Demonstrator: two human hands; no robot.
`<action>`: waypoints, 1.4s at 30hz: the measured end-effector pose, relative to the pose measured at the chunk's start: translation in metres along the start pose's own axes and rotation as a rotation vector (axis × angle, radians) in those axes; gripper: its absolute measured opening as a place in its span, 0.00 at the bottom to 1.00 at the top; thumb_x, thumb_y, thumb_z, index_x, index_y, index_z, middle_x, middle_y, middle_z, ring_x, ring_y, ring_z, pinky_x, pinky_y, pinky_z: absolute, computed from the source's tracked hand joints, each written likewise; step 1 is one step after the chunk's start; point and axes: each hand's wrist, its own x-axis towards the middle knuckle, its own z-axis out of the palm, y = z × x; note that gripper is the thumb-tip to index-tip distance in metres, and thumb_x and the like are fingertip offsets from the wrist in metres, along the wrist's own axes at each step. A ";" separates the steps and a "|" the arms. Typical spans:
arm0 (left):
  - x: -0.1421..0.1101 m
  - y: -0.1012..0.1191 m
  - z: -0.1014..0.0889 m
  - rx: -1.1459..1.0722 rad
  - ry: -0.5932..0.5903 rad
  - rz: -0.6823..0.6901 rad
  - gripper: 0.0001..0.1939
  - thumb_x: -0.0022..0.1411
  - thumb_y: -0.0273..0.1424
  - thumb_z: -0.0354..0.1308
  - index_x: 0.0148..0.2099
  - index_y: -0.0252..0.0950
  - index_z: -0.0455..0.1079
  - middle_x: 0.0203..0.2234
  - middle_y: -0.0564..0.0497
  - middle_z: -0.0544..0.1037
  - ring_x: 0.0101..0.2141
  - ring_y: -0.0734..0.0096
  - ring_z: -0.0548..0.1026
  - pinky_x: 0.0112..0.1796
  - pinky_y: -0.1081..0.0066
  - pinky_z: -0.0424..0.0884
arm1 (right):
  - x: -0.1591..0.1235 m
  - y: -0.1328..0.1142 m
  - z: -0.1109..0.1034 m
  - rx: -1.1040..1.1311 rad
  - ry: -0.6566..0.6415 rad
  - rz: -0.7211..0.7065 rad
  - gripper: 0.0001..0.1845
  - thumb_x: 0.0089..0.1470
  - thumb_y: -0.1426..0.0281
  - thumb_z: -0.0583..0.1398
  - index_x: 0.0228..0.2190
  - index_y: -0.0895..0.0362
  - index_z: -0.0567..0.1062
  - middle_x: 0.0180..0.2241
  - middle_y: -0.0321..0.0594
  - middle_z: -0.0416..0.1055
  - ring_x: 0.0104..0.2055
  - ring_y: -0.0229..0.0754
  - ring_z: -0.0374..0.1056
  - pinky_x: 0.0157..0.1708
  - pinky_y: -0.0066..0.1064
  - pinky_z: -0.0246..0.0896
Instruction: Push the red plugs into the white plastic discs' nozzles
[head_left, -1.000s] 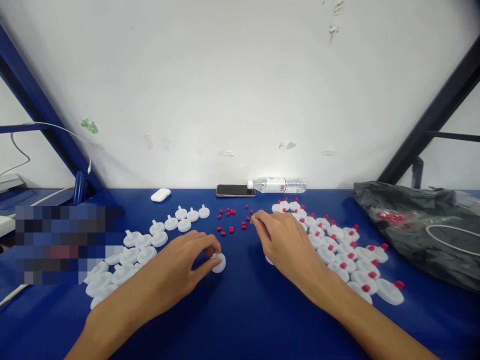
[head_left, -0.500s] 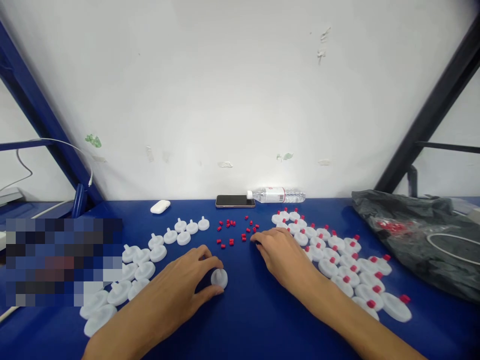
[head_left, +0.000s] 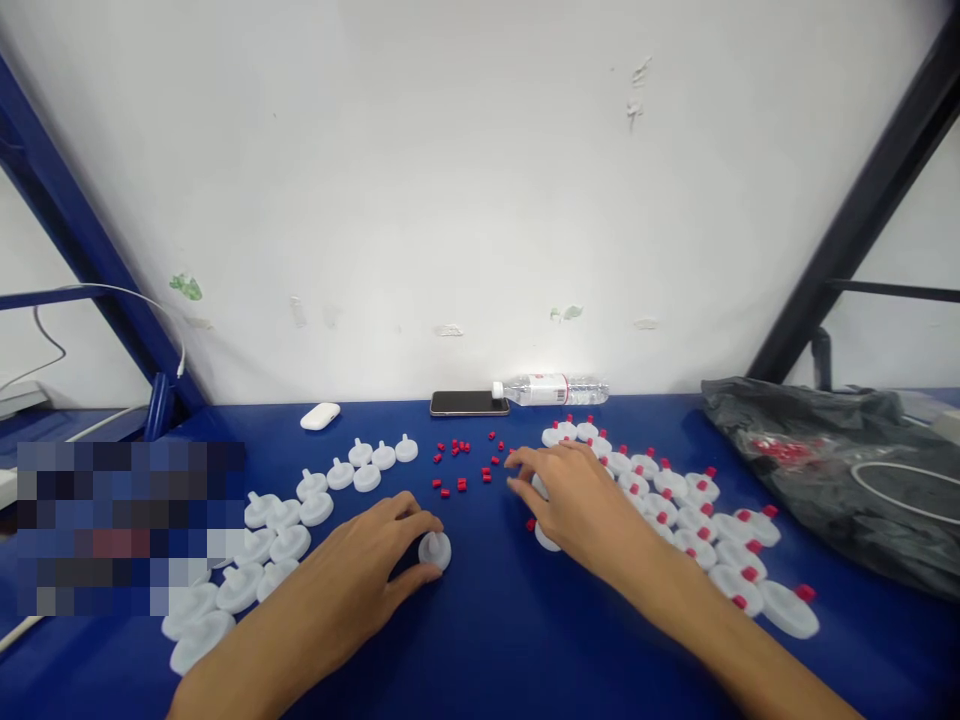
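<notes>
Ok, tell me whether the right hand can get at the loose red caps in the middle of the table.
Probably yes: the right hand is just beside the red caps, its fingers parted, and only blue table shows between.

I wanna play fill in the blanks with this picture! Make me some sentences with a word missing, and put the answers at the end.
1. The tiny loose caps in the middle of the table are coloured ____.
2. The discs wearing caps are by the person's ____ arm.
3. The round piece between the left hand's thumb and forefinger is coloured ____.
4. The bottle isn't standing up; it is lying on its ____.

Missing words: red; right; white; side.
</notes>
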 end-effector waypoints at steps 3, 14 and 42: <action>-0.002 0.001 -0.001 0.004 0.004 -0.002 0.12 0.70 0.33 0.56 0.54 0.46 0.73 0.49 0.53 0.74 0.47 0.60 0.77 0.50 0.61 0.69 | -0.004 0.002 -0.012 0.046 -0.150 0.011 0.10 0.57 0.65 0.69 0.41 0.52 0.82 0.38 0.41 0.82 0.48 0.56 0.73 0.51 0.46 0.61; 0.000 0.003 -0.001 0.034 -0.012 0.013 0.12 0.71 0.32 0.55 0.54 0.44 0.73 0.48 0.51 0.74 0.47 0.59 0.77 0.50 0.58 0.70 | -0.004 0.010 -0.001 0.110 -0.178 -0.133 0.13 0.57 0.82 0.62 0.37 0.52 0.81 0.36 0.38 0.81 0.43 0.48 0.75 0.57 0.47 0.57; -0.003 0.018 -0.002 0.073 0.209 0.207 0.04 0.69 0.30 0.55 0.45 0.42 0.69 0.38 0.54 0.73 0.34 0.68 0.74 0.34 0.68 0.66 | -0.012 -0.034 -0.001 1.069 -0.005 -0.173 0.02 0.56 0.71 0.69 0.33 0.51 0.82 0.35 0.32 0.81 0.39 0.40 0.76 0.46 0.31 0.68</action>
